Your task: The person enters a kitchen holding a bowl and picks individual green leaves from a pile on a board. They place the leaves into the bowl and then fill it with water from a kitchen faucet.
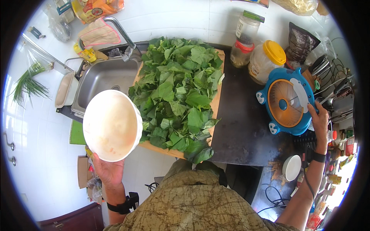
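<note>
My left hand (109,170) grips the lower rim of a large white bowl (111,125), whose pale inside faces the camera; it is held over the near side of the sink. On the right, my right hand (318,117) holds the edge of a blue and orange animal-shaped fan (282,104) with its round grille. Between my hands, a thick pile of green leaves (176,95) covers most of a wooden board (218,98), and some leaves hang over its near edge.
A steel sink (95,78) with a faucet (120,27) is at the left. Along the wall behind the dark countertop (237,121) stand a yellow-lidded jar (267,59) and stacked jars (244,37). A small white bowl (292,168) sits lower right, near cables.
</note>
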`<state>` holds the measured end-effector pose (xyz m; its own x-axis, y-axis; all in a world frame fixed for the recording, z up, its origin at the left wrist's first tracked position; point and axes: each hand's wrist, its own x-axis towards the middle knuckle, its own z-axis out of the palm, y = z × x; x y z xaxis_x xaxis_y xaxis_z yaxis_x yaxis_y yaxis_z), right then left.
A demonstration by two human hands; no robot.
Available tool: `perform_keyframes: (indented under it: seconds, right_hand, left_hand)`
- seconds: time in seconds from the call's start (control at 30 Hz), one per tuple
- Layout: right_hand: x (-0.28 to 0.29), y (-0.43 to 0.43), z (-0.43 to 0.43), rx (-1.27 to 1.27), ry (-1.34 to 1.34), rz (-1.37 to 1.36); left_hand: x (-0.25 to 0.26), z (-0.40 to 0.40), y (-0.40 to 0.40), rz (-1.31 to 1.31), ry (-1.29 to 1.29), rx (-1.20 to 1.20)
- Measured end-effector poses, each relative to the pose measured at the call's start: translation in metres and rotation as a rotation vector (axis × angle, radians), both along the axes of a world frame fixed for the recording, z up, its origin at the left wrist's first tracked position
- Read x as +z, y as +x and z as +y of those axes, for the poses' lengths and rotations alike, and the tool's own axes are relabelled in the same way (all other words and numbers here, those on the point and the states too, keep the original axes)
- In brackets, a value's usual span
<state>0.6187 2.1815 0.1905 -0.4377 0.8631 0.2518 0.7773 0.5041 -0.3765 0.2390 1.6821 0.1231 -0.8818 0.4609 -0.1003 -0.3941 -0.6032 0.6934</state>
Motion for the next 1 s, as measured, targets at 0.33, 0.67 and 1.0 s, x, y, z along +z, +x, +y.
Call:
perform_keyframes:
  seconds: [0.33, 0.67, 1.0]
  right_hand:
    - [0.002, -0.004, -0.005, -0.017, -0.032, 0.01]
    - [-0.001, -0.005, -0.008, -0.032, -0.028, 0.053]
    - [-0.001, -0.01, -0.014, -0.049, 0.053, 0.013]
  left_hand:
    - [0.004, 0.007, 0.002, 0.01, -0.036, 0.006]
    - [0.002, 0.005, -0.001, 0.019, -0.049, 0.029]
    - [0.001, 0.003, -0.003, 0.011, -0.037, 0.017]
